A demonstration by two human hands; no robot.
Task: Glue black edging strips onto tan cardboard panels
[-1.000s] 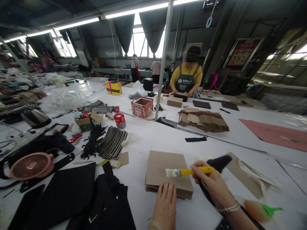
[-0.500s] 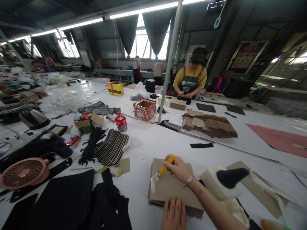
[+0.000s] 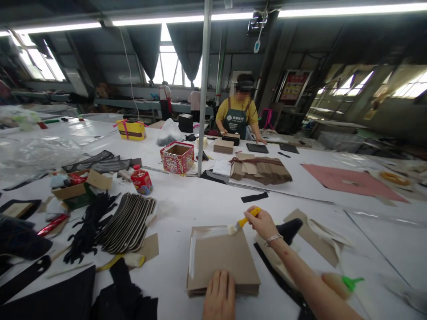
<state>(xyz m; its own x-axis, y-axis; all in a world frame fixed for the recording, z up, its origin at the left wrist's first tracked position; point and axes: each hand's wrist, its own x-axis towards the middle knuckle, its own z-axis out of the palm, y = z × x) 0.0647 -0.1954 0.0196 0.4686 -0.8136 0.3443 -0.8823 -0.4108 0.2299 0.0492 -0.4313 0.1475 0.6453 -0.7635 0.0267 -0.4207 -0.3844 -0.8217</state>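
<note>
A stack of grey-brown boards [image 3: 222, 258] lies on the white table in front of me. My right hand [image 3: 263, 224] is closed around the yellow handle of a brush [image 3: 245, 220], whose bristles touch the top board near its far right corner. White wet streaks run along the board's left and far edges. Flat on the near edge of the stack rests my left hand [image 3: 220, 293], fingers stretched out side by side, holding nothing. Right of the stack, a pale container with a black top [image 3: 290, 231] is partly hidden behind my right wrist and forearm.
Left are curved dark strips [image 3: 128, 222], black gloves [image 3: 88, 226] and black sheets [image 3: 50, 295]. A red bottle [image 3: 142, 180] and patterned box [image 3: 177, 158] stand farther back. A green-tipped bottle [image 3: 336, 284] lies right. Across the table a person [image 3: 236, 115] handles dark pieces.
The view has turned right. The brush has gone from the board's left side to its far right corner, and white streaks now show along two edges. The person's one hand has moved to a black board.
</note>
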